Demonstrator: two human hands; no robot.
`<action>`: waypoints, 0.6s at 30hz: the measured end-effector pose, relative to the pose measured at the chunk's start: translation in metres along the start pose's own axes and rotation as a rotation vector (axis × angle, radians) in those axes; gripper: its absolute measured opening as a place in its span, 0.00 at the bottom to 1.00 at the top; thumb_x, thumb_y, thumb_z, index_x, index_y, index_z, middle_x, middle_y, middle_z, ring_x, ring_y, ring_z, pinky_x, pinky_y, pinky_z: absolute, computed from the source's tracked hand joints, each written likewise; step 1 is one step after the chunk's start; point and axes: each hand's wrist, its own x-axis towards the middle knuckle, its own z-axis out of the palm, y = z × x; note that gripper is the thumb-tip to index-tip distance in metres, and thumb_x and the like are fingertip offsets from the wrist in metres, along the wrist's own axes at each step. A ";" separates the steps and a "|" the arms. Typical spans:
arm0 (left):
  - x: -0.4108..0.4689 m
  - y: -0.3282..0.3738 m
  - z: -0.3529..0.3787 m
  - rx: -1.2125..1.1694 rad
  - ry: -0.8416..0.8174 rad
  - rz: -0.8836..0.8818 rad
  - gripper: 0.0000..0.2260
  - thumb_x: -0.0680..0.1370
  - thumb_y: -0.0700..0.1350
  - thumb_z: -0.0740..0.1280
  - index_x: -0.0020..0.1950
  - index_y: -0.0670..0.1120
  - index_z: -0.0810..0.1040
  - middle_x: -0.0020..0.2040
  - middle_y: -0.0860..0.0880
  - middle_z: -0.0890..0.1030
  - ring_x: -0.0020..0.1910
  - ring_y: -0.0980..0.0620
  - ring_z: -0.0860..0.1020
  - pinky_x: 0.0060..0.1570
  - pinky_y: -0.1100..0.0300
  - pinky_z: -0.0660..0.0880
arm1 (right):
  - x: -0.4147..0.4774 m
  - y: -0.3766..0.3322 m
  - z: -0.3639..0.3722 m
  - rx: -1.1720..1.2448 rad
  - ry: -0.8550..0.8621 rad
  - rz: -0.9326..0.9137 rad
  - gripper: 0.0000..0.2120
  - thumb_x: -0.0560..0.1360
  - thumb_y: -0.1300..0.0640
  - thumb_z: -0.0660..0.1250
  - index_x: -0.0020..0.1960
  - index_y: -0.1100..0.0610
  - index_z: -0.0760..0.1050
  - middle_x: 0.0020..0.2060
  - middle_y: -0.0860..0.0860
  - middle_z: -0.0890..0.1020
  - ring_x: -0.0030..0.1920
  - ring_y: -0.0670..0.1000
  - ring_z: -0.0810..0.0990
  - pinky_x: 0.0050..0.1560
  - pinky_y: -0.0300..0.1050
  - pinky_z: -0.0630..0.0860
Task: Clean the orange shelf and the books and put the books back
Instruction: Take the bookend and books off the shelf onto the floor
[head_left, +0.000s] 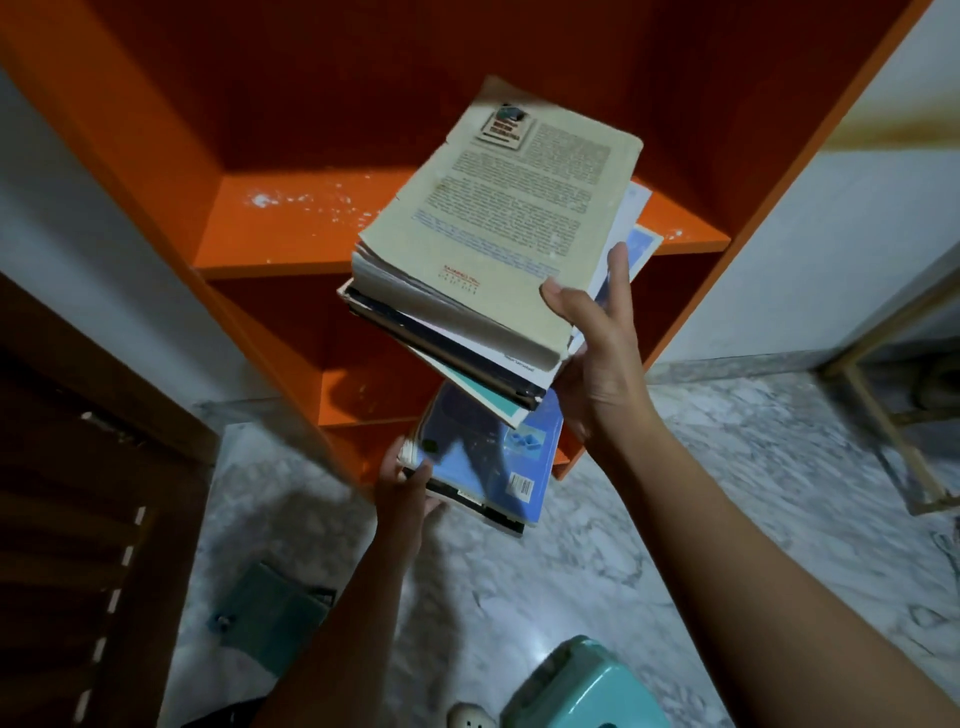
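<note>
Two bare arms show. The left hand (402, 486) and the right hand (597, 353) wear no gloves, rings or watch. No sleeves cover the arms as far up as they show. The nails are short and plain.

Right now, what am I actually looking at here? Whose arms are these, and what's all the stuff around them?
This is one picture from a camera worn on a person's head, looking down at their own bare arms; there is no machine. The right hand grips a tilted stack of worn books in front of an orange shelf, whose board shows white dusty specks. Lower down, the left hand holds a second stack topped by a blue book. Below is a marble floor, with a teal cloth and a teal stool.
</note>
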 end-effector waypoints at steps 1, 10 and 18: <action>-0.007 0.005 -0.006 -0.003 0.008 0.012 0.23 0.77 0.32 0.62 0.71 0.46 0.67 0.63 0.43 0.73 0.57 0.43 0.75 0.42 0.53 0.77 | -0.008 0.002 0.001 0.014 -0.002 -0.016 0.50 0.58 0.53 0.75 0.74 0.41 0.55 0.68 0.37 0.68 0.67 0.48 0.72 0.69 0.60 0.65; -0.071 0.041 -0.110 0.155 0.154 0.153 0.20 0.74 0.30 0.66 0.66 0.40 0.73 0.58 0.38 0.78 0.50 0.45 0.76 0.51 0.51 0.75 | -0.101 0.035 0.030 0.076 -0.035 -0.002 0.43 0.65 0.61 0.70 0.75 0.44 0.55 0.67 0.40 0.71 0.64 0.49 0.74 0.67 0.59 0.68; -0.136 0.039 -0.260 0.202 0.335 0.060 0.17 0.72 0.29 0.67 0.59 0.43 0.76 0.55 0.39 0.78 0.56 0.37 0.76 0.51 0.48 0.76 | -0.182 0.080 0.099 0.122 -0.308 0.130 0.30 0.71 0.64 0.61 0.72 0.52 0.62 0.67 0.56 0.72 0.67 0.60 0.71 0.68 0.69 0.62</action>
